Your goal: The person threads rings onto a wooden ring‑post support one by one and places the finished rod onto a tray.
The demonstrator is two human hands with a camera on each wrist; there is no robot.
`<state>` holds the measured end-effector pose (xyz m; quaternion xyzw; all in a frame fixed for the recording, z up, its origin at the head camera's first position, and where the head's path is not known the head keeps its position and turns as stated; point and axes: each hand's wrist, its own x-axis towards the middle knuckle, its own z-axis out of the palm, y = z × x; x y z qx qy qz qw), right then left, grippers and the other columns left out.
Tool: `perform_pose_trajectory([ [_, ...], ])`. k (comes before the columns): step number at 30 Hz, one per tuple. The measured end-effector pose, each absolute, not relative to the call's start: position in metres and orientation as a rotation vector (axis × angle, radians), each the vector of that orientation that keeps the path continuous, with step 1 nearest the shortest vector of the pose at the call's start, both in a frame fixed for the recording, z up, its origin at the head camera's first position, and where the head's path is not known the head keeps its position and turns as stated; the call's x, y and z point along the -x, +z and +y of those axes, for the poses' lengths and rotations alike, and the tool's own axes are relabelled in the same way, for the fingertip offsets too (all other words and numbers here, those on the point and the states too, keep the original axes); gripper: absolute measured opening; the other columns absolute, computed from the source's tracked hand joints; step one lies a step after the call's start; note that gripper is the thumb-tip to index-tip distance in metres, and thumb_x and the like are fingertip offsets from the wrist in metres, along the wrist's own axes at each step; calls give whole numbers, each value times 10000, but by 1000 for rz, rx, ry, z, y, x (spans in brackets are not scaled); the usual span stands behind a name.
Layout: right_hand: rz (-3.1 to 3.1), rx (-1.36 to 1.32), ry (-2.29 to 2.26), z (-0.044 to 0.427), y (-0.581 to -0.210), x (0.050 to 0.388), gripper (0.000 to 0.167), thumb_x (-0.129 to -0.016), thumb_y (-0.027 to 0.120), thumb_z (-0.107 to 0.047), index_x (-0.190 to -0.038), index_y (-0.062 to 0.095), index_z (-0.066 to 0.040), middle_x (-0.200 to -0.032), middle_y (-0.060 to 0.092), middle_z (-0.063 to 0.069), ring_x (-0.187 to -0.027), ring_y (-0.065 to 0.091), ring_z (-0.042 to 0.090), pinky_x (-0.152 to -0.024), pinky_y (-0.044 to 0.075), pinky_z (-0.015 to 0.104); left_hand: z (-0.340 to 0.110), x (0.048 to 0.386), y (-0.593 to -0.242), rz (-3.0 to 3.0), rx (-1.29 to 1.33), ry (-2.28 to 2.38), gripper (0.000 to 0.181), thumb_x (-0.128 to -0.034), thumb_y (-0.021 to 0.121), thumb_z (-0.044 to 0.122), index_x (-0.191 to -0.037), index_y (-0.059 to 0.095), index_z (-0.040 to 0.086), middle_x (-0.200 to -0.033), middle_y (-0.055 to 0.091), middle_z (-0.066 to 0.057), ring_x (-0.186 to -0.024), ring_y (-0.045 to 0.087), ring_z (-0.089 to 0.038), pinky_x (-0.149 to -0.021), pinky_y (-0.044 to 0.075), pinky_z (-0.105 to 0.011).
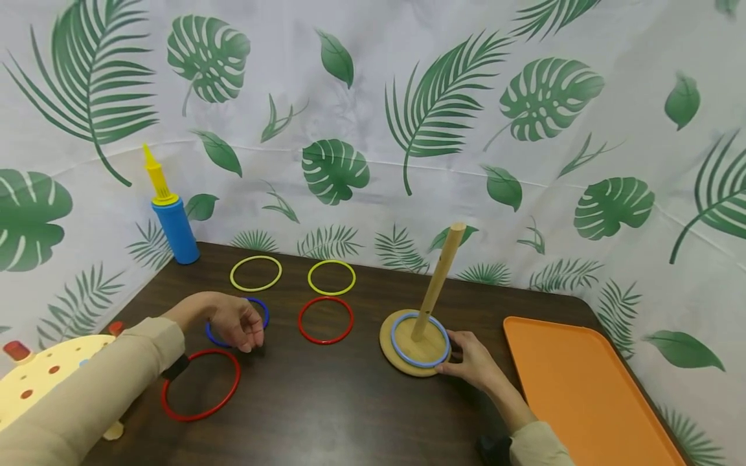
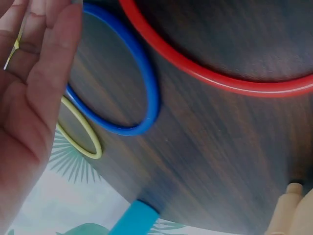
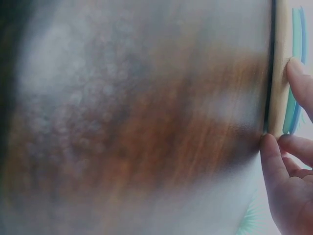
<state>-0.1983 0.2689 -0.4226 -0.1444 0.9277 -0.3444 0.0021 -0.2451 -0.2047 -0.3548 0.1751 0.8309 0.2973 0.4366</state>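
Observation:
A wooden ring-toss stand (image 1: 436, 285), its peg tilted in view, has one light blue ring (image 1: 394, 333) lying around the peg on the round base. My right hand (image 1: 473, 366) grips the base's near right edge, thumb and fingers spread along the rim beside that ring. Over on the left, my left hand (image 1: 233, 320) hovers with loosely bent fingers and holds nothing. Partly behind it lies a dark blue ring (image 2: 152, 93). Nearest to me is a large red ring (image 1: 237, 375), partly covered by the left wrist.
Farther back lie a pale yellow ring (image 1: 256, 257), a bright yellow ring (image 1: 332, 294) and another red ring (image 1: 325, 342). A blue hand pump (image 1: 177, 230) stands at the back left corner. An orange tray (image 1: 574, 388) sits right; a spotted cream object (image 1: 43, 382) is left.

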Motion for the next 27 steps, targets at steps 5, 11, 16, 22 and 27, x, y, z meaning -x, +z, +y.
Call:
perform_pose_trajectory([
  [5, 2899, 443, -1090, 269, -423, 198, 733, -685, 836, -111, -1267, 480, 155, -1160, 507, 254, -1077, 524, 384, -852, 545, 372, -208, 242, -359, 2083, -438, 724, 193, -768, 709, -19, -954, 664, 2, -849, 642, 1, -802, 571, -99, -713, 500, -202],
  [11, 2902, 452, -1088, 269, -423, 198, 736, -682, 838, -109, -1266, 478, 159, -1161, 504, 261, -1076, 521, 392, -846, 546, 382, -212, 243, -365, 2050, -539, 704, 205, -745, 731, -9, -940, 678, 30, -857, 646, 9, -813, 583, -89, -742, 510, -205],
  [16, 2893, 437, -1093, 269, -424, 199, 735, -684, 835, -105, -1274, 478, 149, -1168, 501, 256, -1082, 523, 383, -853, 543, 380, -211, 241, -368, 2061, -562, 675, 208, -726, 733, -35, -912, 686, 46, -828, 637, 22, -796, 580, -88, -716, 499, -194],
  [22, 2892, 433, -1089, 270, -424, 199, 736, -682, 838, -113, -1274, 482, 142, -1170, 502, 252, -1082, 523, 381, -854, 543, 384, -206, 236, -366, 2078, -541, 650, 234, -711, 718, -97, -916, 676, 8, -814, 617, 13, -776, 557, -83, -663, 476, -169],
  [27, 2899, 436, -1086, 270, -425, 200, 731, -678, 841, -118, -1270, 492, 135, -1161, 507, 245, -1076, 525, 376, -852, 544, 382, -203, 234, -367, 2082, -576, 618, 238, -703, 723, -114, -898, 672, 12, -794, 606, 20, -748, 545, -73, -652, 478, -166],
])
